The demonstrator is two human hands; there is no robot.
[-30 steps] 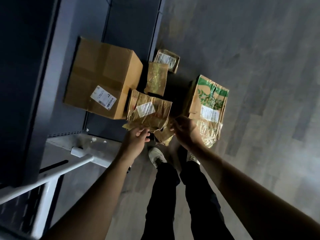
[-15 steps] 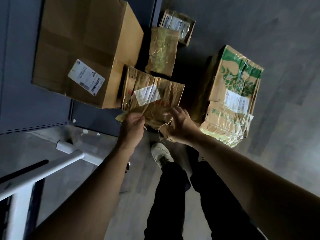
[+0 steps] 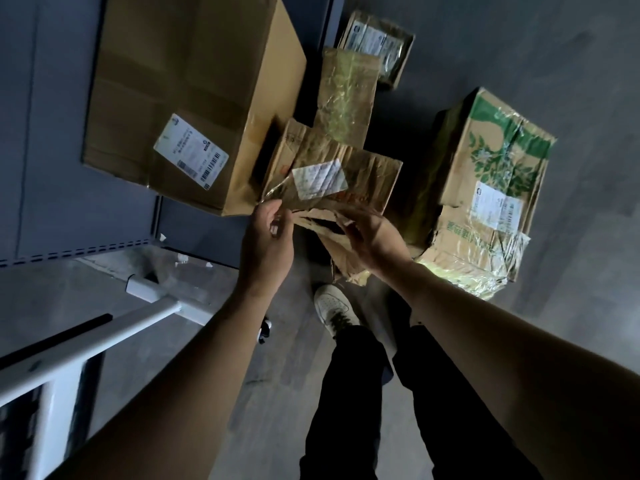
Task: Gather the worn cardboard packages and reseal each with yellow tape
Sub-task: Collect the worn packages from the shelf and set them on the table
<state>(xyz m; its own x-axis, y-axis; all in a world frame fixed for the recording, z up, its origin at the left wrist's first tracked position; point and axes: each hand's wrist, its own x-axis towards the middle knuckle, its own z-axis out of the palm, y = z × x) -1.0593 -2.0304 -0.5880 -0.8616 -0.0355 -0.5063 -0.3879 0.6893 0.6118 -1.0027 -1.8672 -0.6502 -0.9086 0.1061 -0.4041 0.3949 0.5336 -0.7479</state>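
Five cardboard packages are on record in the head view, all grouped on the grey floor (image 3: 571,98) ahead of the person's feet.

Head view:
- The crumpled package (image 3: 360,174) is at centre, creased, with a white label on its face. It is held up at its lower edge by both hands.
- The left hand (image 3: 266,240) has thumb and fingertips pinched on the lower left corner, where a shiny strip of film or tape is lifting. Which layer is gripped cannot be told.
- The right hand (image 3: 372,242) has its fingers curled on the torn lower flap, on the right side.
- The large box (image 3: 187,81) is to the left, touching or just beside the crumpled package, and carries a barcode label.
- The narrow flat package (image 3: 346,95) is behind the crumpled one, its surface glossy with tape.
- The small labelled package (image 3: 377,46) is farthest back, just beside the narrow one.
- The green-printed box (image 3: 485,181) is to the right, apart from the rest. Its lower end is crushed and wrapped in wrinkled shiny tape.
- A white shoe (image 3: 334,308) is below the hands, with dark trousers beneath.
- A white frame (image 3: 104,334) is at lower left.
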